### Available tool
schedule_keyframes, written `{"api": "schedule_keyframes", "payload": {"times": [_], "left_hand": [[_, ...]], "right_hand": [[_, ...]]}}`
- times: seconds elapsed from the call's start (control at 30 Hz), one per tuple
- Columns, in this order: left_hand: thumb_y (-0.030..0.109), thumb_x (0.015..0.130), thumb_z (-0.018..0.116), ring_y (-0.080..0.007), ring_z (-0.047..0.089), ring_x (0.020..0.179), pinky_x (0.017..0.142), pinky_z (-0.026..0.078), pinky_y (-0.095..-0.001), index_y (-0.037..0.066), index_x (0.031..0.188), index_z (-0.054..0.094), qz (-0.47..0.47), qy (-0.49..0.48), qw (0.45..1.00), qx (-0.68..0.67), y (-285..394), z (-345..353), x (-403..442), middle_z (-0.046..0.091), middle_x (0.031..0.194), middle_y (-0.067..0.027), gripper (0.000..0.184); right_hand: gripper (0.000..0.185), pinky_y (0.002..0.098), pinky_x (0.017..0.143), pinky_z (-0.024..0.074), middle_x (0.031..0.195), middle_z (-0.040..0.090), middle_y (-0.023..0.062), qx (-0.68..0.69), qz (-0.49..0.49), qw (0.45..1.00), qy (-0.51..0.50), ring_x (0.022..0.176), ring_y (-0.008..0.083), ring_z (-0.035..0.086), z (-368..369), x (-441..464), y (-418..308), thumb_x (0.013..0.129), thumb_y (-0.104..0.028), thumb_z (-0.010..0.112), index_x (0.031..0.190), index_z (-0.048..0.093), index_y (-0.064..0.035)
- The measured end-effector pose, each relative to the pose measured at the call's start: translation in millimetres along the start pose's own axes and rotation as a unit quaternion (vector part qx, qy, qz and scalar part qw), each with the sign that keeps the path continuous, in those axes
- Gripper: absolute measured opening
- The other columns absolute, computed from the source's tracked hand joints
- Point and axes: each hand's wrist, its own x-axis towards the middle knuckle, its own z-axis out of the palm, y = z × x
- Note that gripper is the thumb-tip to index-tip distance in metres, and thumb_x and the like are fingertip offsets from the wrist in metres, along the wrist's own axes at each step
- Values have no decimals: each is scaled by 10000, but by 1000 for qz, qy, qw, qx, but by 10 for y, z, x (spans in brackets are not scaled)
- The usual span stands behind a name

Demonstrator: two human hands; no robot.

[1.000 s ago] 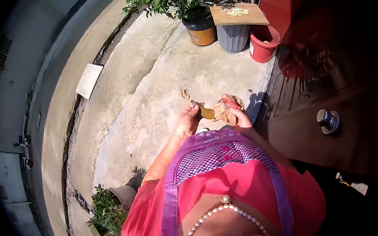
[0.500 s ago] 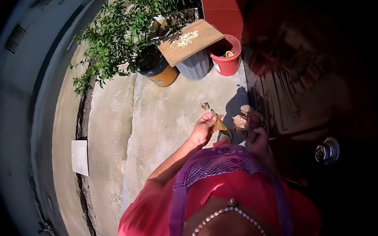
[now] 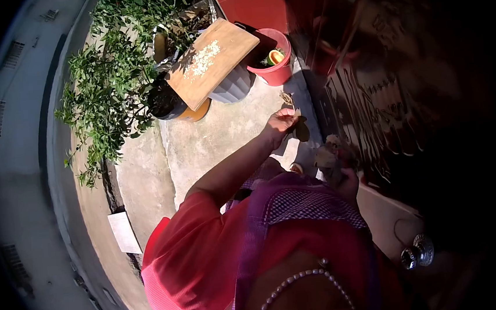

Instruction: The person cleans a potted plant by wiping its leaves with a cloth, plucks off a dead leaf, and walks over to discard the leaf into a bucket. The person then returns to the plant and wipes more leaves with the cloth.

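My left hand [image 3: 280,124] is closed in a pinch on a dry brown leaf [image 3: 301,130], with a withered, frayed tuft [image 3: 287,98] sticking out above the fingers. It is held out over the concrete, just short of the red bucket [image 3: 272,74]. In shade near my waist, my right hand [image 3: 349,183] is wrapped round a crumpled, pale brown papery bundle [image 3: 327,156]. Whether that is paper or dry leaves I cannot tell. An orange and green piece of fruit rind [image 3: 276,57] lies in the bucket.
A wooden board [image 3: 225,46] with small pale bits [image 3: 201,59] spread on it rests on a grey ribbed pot [image 3: 232,90]. Leafy plants [image 3: 108,78] grow in pots beside it. A dark red wall [image 3: 254,9] stands behind. To the right, a shiny metal object [image 3: 419,252] sits in shadow.
My left hand has moved forward and right with the dry leaf, closer to the red bucket. The view has turned, and my right hand still holds the bundle.
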Motion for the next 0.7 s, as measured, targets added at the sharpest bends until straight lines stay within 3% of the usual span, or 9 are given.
{"api": "schedule_keyframes", "payload": {"times": [0.03, 0.2, 0.27, 0.4, 0.57, 0.6, 0.63, 0.67, 0.7], "left_hand": [[-51, 818, 597, -167, 616, 867, 776, 487, -254, 19, 994, 539, 33, -76, 997, -10, -14, -206, 325, 628, 955, -79, 198], [-8, 823, 559, -151, 599, 691, 567, 461, -269, 70, 944, 567, 35, 60, 998, 6, 1008, -265, 1736, 617, 839, -50, 145], [-18, 825, 538, -189, 589, 640, 555, 505, -307, 45, 872, 572, 37, 145, 988, 33, 1269, -521, 2616, 597, 779, -68, 86], [10, 843, 509, -242, 533, 423, 347, 421, -334, 36, 749, 564, -32, 167, 985, 7, 1734, -791, 3720, 554, 590, -95, 112], [109, 814, 575, -245, 564, 511, 411, 428, -391, 13, 793, 560, -148, 241, 956, 75, 1611, -1417, 4971, 562, 713, -132, 100], [169, 742, 620, -197, 586, 636, 529, 452, -343, 70, 841, 595, -104, 124, 883, 440, 1529, -1533, 5203, 597, 800, -87, 142], [229, 671, 666, -148, 608, 761, 648, 476, -294, 127, 889, 630, -41, -17, 678, 734, 1402, -1755, 5590, 631, 886, -42, 243], [289, 599, 712, -100, 631, 886, 766, 500, -246, 184, 936, 665, 33, -157, 374, 914, 1226, -1919, 5920, 665, 973, 3, 356], [253, 549, 756, -125, 646, 919, 756, 520, -277, 165, 934, 680, -46, -150, 363, 919, 1043, -1989, 6130, 674, 996, -21, 402]], "right_hand": [[474, 406, 999, 378, 1226, 478, 154, 81, 23, 996, 2, 1133, 270, 486, -51, -2, -39, 785, -122, 468, 1231, 412, 30], [598, 424, 1044, 355, 1285, 454, 175, 157, -56, 976, 144, 1195, 284, 458, 63, 123, -99, 748, -99, 465, 1319, 354, 42], [567, 402, 1004, 378, 1255, 466, 155, 187, -105, 975, 57, 1170, 270, 466, 68, 285, -7, 758, -111, 487, 1299, 376, 18], [457, 358, 909, 439, 1162, 533, 125, 98, -134, 945, 283, 1066, 255, 533, 731, 448, 73, 790, -147, 486, 1225, 456, -10], [433, 359, 881, 449, 1146, 533, 113, 76, -179, 928, 319, 1041, 239, 539, 840, 574, 375, 805, -142, 481, 1219, 471, -16], [436, 367, 904, 437, 1172, 523, 112, 33, -189, 930, 313, 1061, 240, 530, 587, 479, 517, 808, -137, 476, 1228, 468, -16], [439, 369, 927, 421, 1187, 519, 110, 25, -203, 925, 321, 1075, 237, 524, 601, 462, 571, 812, -133, 474, 1235, 465, -14], [442, 371, 950, 405, 1202, 516, 109, 17, -218, 919, 329, 1089, 235, 517, 624, 445, 623, 816, -129, 472, 1242, 463, -12], [444, 367, 973, 385, 1205, 520, 106, 44, -241, 905, 348, 1098, 229, 513, 942, 582, 548, 821, -126, 473, 1248, 461, -8]]}}
